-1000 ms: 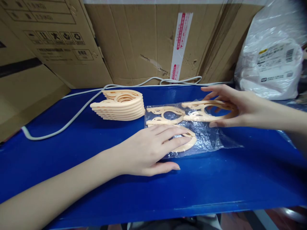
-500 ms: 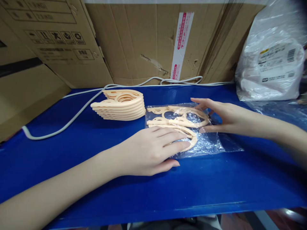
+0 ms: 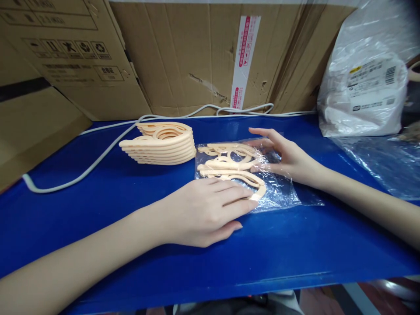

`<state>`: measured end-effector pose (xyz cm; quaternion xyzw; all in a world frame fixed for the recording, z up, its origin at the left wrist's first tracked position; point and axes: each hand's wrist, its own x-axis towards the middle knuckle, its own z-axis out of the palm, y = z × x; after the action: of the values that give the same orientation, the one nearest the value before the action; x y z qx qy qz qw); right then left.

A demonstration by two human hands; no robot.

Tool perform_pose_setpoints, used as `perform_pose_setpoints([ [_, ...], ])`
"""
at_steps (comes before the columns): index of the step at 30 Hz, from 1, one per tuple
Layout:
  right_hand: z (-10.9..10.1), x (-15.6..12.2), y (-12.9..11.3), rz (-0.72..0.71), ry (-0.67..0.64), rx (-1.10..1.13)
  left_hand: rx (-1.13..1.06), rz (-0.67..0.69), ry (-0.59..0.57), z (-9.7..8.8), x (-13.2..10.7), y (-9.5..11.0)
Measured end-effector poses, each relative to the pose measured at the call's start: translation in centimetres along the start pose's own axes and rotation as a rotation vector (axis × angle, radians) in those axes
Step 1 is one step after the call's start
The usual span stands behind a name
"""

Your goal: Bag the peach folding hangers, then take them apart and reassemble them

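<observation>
A clear plastic bag (image 3: pixel 278 192) lies on the blue table (image 3: pixel 295 253) with peach plastic hanger pieces (image 3: pixel 229 164) inside it. My left hand (image 3: pixel 203 210) lies flat on the bag's near edge, fingers stretched out over the nearest piece. My right hand (image 3: pixel 285 157) is at the bag's open right side, its fingers curled round the end of a peach piece that sits inside the bag. A neat stack of several more peach pieces (image 3: pixel 160 142) stands just left of the bag.
Cardboard boxes (image 3: pixel 197 57) wall off the back and left. A white cable (image 3: pixel 98 153) runs along the table's rear. A white plastic sack (image 3: pixel 364 83) sits at the back right, with more clear plastic film (image 3: pixel 380 162) in front of it.
My right hand has carried a peach piece leftwards from outside the bag's mouth to deep inside the bag. My left hand has stayed pressed on the bag.
</observation>
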<state>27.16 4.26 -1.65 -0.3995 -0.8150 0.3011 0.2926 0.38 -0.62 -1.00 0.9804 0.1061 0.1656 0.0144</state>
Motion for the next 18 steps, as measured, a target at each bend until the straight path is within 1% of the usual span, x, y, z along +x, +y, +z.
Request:
perform_pose_setpoints([
  [3,0.1,0.2,0.3,-0.014,-0.032,0.098,-0.089,-0.005,-0.05,-0.5,0.0,0.0],
  [6,0.4,0.3,0.4,0.009,-0.01,0.164,-0.113,-0.015,-0.068,-0.9,0.1,0.1],
  [9,0.6,0.4,0.3,0.037,0.008,0.196,-0.005,-0.046,-0.012,-1.5,-0.1,0.4],
  [11,0.6,0.5,0.2,0.049,0.006,0.179,0.109,-0.105,0.027,-2.0,-0.4,0.6],
  [13,0.5,0.6,0.1,0.051,-0.004,0.137,0.212,-0.191,0.029,-2.8,-0.7,0.6],
  [14,0.4,0.7,0.0,0.048,-0.014,0.113,0.262,-0.249,0.01,-3.3,-0.8,0.6],
  [16,0.2,0.8,-0.1,0.019,-0.035,0.068,0.367,-0.404,-0.065,-4.1,-0.9,0.5],
  [18,0.1,0.9,-0.1,-0.021,-0.054,0.021,0.455,-0.611,-0.168,-4.6,-1.0,0.3],
])
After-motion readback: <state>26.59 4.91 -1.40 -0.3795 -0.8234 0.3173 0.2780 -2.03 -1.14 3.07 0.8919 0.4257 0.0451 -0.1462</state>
